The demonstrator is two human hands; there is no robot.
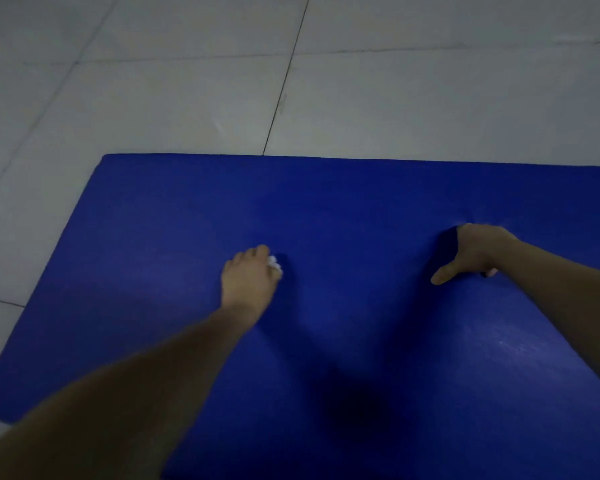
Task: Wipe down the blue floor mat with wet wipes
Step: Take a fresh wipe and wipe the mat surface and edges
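Blue floor mat (361,202) on grey tiles (153,98): my left hand (248,284) bunches a white wet wipe (274,263) against it; my right hand (475,252) presses down, thumb splayed, fingers hidden.

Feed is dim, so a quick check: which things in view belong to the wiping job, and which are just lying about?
Part of the job:
- blue mat
- white wipe, bunched in the left hand
- right hand, resting on the mat

Not part of it:
- tiled floor around the mat
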